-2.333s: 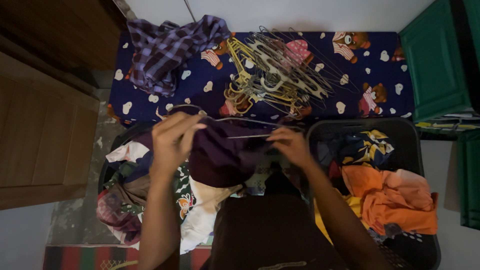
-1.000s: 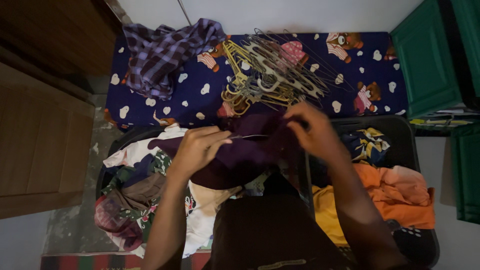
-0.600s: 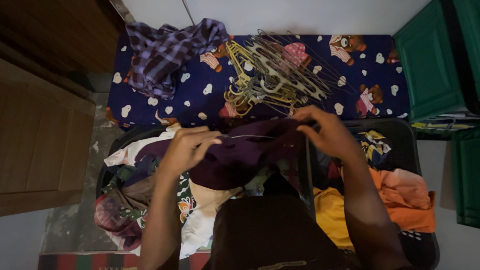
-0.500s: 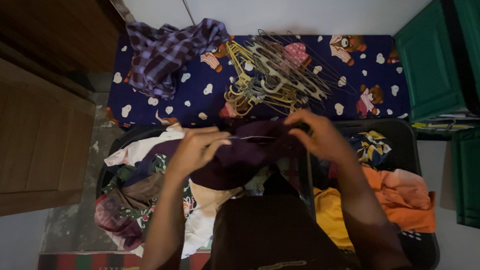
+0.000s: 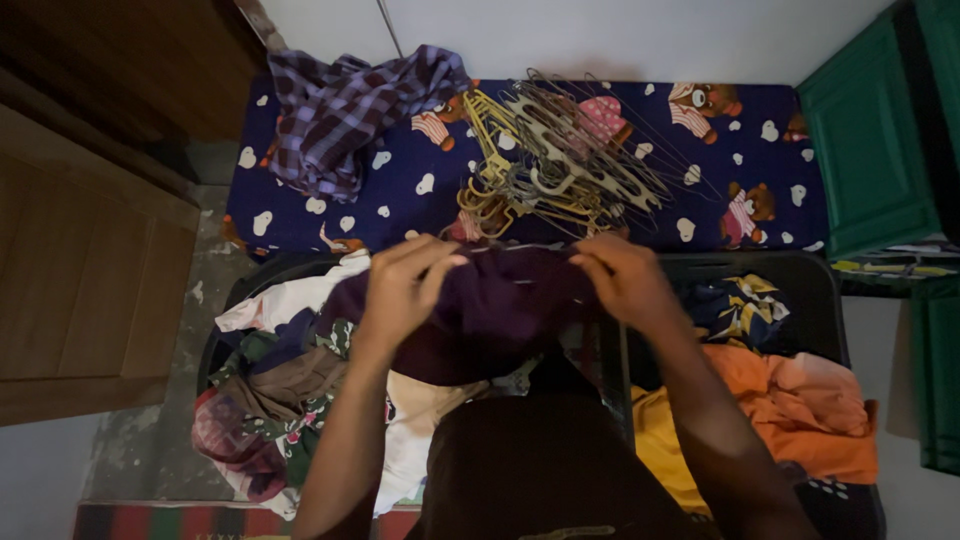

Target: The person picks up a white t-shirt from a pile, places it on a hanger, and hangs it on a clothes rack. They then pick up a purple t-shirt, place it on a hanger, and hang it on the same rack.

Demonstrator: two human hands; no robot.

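Purple garment (image 5: 490,310), hangers (image 5: 555,160) beyond, baskets (image 5: 800,270) flanking

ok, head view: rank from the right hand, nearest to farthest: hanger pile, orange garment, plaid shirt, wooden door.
From the right hand:
1. hanger pile, just beyond it on the mattress
2. orange garment, right basket
3. plaid shirt, far left of mattress
4. wooden door, left edge

Both forearms are bare with no sleeves showing, above a dark brownish garment (image 5: 540,460) on the lap.
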